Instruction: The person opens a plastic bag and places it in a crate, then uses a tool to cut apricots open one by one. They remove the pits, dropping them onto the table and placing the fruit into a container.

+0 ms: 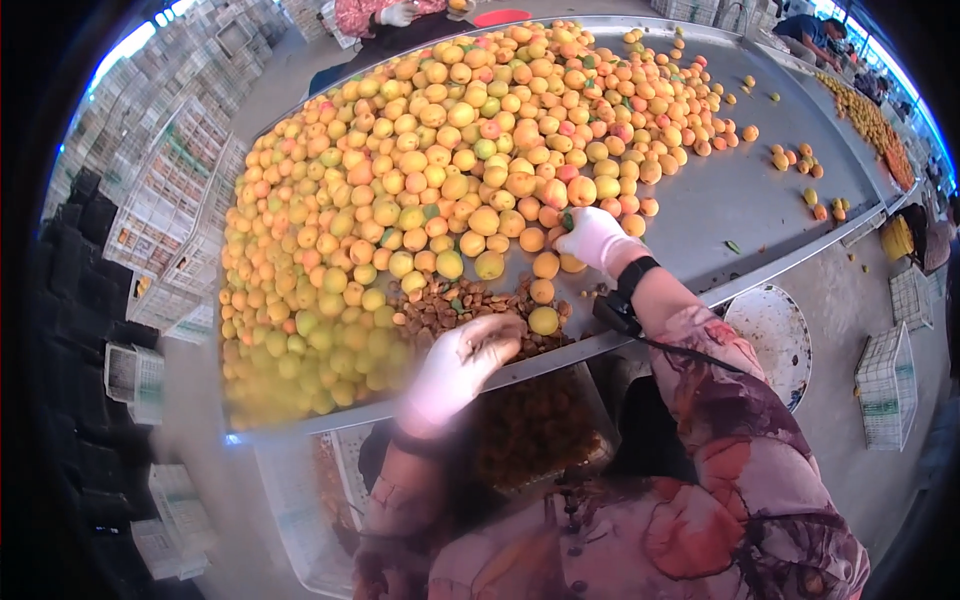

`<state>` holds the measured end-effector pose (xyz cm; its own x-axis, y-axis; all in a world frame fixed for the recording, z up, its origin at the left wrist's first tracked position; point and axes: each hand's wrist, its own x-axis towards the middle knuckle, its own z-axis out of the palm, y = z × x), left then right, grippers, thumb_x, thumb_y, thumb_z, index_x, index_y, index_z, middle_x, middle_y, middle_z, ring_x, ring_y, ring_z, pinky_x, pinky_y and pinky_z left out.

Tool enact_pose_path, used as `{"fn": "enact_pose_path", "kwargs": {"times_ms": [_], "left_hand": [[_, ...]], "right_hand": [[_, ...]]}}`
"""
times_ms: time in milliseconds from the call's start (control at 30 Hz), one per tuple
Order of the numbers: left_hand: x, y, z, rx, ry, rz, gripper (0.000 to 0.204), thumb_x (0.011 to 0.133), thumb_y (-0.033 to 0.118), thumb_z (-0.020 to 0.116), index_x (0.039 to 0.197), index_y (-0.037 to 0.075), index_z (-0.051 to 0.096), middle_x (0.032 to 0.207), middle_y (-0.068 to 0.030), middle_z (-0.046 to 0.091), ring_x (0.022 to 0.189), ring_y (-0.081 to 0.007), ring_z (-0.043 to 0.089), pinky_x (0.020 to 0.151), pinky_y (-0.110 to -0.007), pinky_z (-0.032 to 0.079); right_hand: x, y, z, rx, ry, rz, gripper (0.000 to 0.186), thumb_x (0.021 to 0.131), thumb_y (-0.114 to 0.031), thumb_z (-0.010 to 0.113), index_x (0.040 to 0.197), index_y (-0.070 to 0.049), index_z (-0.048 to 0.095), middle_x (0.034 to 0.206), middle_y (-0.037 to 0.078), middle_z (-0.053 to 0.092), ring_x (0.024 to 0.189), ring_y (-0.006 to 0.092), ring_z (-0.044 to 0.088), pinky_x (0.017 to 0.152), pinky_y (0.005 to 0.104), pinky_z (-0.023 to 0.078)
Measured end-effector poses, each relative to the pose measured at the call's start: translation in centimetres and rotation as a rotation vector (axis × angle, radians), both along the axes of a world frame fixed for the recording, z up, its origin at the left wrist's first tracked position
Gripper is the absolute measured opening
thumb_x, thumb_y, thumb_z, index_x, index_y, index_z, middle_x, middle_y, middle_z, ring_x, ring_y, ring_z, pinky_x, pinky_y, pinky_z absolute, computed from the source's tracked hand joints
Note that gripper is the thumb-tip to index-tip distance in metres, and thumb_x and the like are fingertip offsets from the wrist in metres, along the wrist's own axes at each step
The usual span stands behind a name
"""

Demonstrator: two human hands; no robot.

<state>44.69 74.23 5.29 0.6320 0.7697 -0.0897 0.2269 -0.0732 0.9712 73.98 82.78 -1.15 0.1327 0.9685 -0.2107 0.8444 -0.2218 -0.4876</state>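
A large heap of yellow-orange apricots (420, 150) covers much of the metal sorting table (800, 210). My right hand (595, 240), in a pale glove with a dark band at the wrist, grips at the heap's near right edge; its fingers close on something small and greenish, largely hidden. My left hand (465, 360), gloved with brown-stained fingertips, hovers at a pile of small brown pieces (450, 302) near the front rail. Its curled fingers are blurred, so their hold is unclear. A lone yellow apricot (543, 321) lies beside that pile.
White crates are stacked at left (170, 190), with others at right (885, 390). Below the table are a bin of brown pieces (530, 430) and a round white container (775, 340). Co-workers sit beyond the table (380, 20) and at upper right (805, 35), beside another fruit-covered table (860, 115).
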Motion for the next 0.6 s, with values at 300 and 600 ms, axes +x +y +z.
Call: {"fn": "enact_pose_path", "kwargs": {"times_ms": [300,600], "left_hand": [[1.1,-0.1,-1.5,0.065,-0.324,0.308,0.047,0.086,0.004,0.069,0.131,-0.004,0.056,0.111,-0.0070,0.065,0.094,-0.0132,0.062,0.082,-0.028,0.052],[0.1,0.2,-2.7,0.493,-0.139,0.276,0.054,0.084,-0.001,0.071,0.135,-0.001,0.053,0.122,-0.0118,0.057,0.102,-0.0170,0.062,0.085,-0.029,0.053]], "right_hand": [[-8.5,-11.3,8.5,-0.064,1.205,-0.084,0.029,0.090,-0.019,0.067,0.112,-0.002,0.063,0.077,-0.001,0.061,0.058,0.0046,0.053,0.051,0.0202,0.042],[-10.5,-11.8,6.6,-0.107,1.347,-0.055,0.029,0.095,-0.028,0.062,0.113,-0.004,0.060,0.060,-0.002,0.051,0.044,0.0045,0.043,0.040,0.0204,0.031]]}}
